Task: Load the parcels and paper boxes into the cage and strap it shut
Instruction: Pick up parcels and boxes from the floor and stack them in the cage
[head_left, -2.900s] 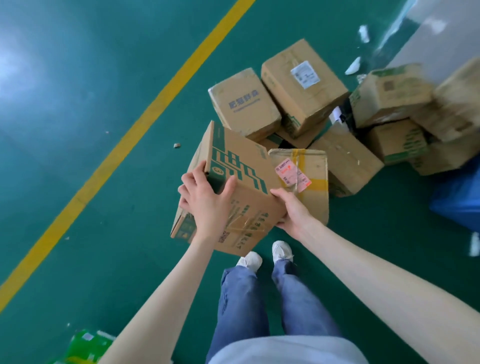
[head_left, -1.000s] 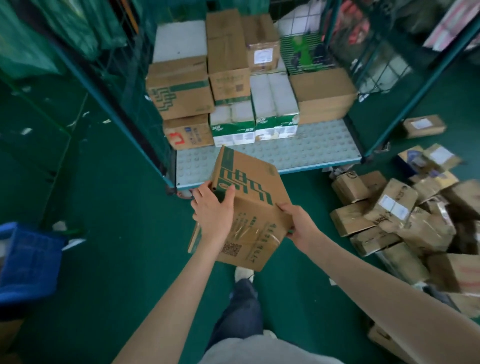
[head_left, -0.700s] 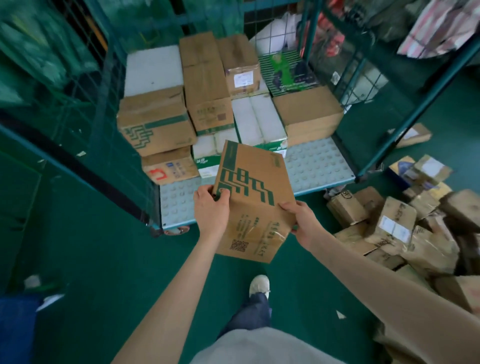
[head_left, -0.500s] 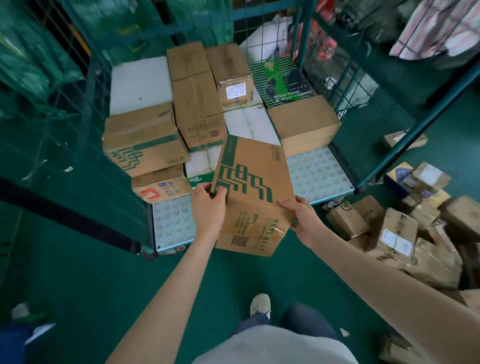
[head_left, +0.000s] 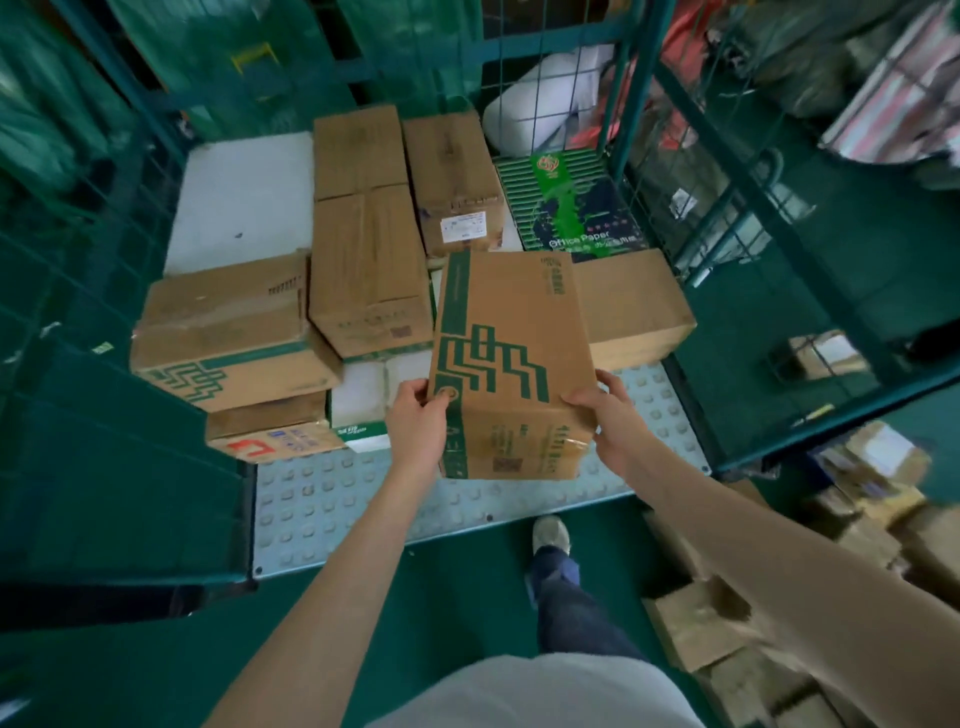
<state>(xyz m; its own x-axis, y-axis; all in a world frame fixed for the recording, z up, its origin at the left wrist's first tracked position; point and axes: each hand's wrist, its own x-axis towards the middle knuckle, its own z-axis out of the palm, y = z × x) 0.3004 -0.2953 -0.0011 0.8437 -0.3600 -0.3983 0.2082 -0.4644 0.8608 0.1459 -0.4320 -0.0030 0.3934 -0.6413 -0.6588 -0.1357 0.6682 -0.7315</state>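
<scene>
Carton (head_left: 514, 322) in curled left grip (head_left: 416, 422), right grip (head_left: 612, 427)

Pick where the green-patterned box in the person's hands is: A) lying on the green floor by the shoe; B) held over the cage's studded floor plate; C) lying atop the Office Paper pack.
B: the left hand and right hand grip the box by its near corners over the studded floor plate.

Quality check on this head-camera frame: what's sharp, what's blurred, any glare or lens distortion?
Head view, centre: the carried box, gripped by left hand and right hand, is sharp; the Office Paper pack has legible print. Head view, right edge: the floor parcels are blurred. Head view overall: cage post leans from wide-angle distortion; soft, dim light, no strong glare.
</scene>
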